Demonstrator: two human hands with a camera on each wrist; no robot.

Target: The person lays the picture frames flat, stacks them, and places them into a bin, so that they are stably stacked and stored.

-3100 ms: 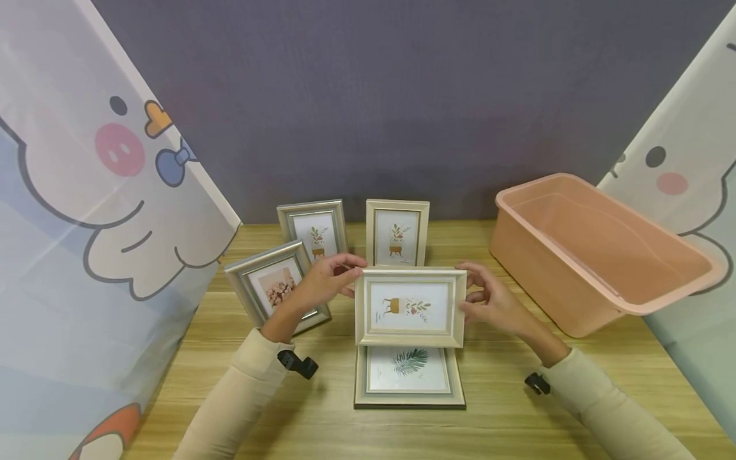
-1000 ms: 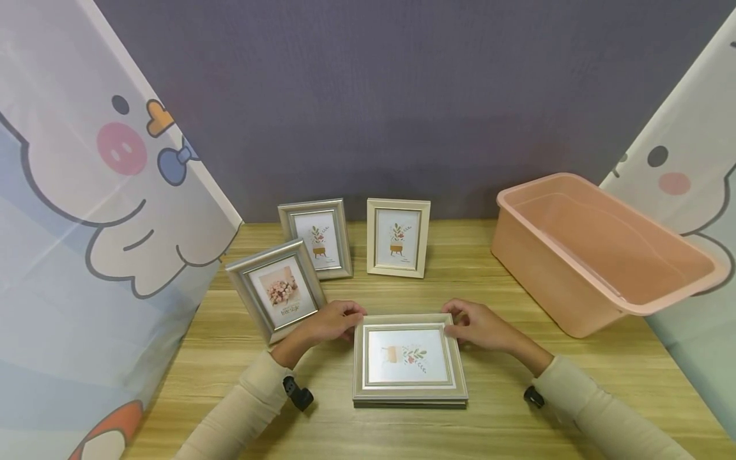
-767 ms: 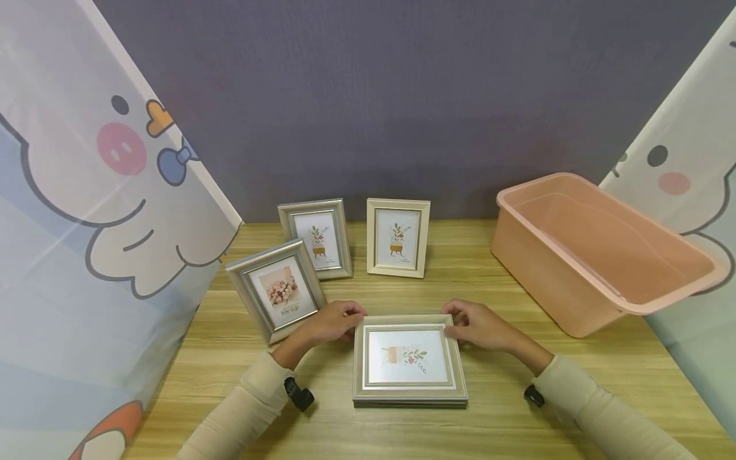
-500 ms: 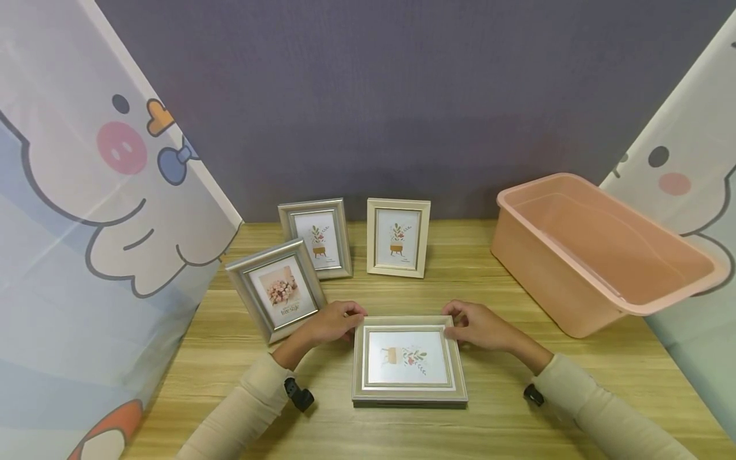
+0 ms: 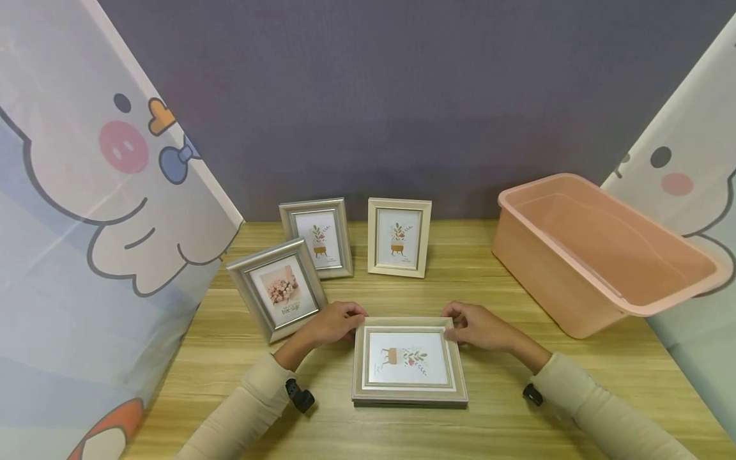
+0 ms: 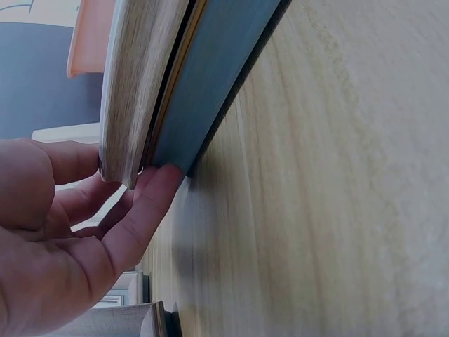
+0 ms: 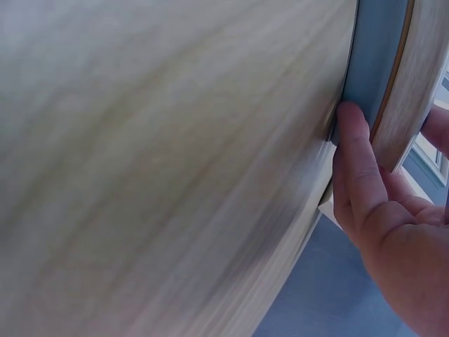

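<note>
Behind a wooden table point(image 5: 322, 434) rises a dark wall point(image 5: 368, 102). Leftmost stands a silver flower frame point(image 5: 280, 289), a second silver frame point(image 5: 318, 239) just behind. Next, the left hand point(image 5: 330, 324) pinches one far corner of an upper frame point(image 5: 409, 358), lying flat on a lower frame point(image 6: 214, 77); a cream frame point(image 5: 398, 237) stands beyond. Well apart, the right hand point(image 5: 480, 326) pinches the other far corner, near a pink bin point(image 5: 552, 281).

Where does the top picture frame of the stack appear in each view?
Head: top frame flat, lower middle.
Left wrist: top frame edge-on, upper left.
Right wrist: top frame edge-on, upper right.
Shared landmark: the table, right of the stack in left wrist, left in right wrist.
</note>
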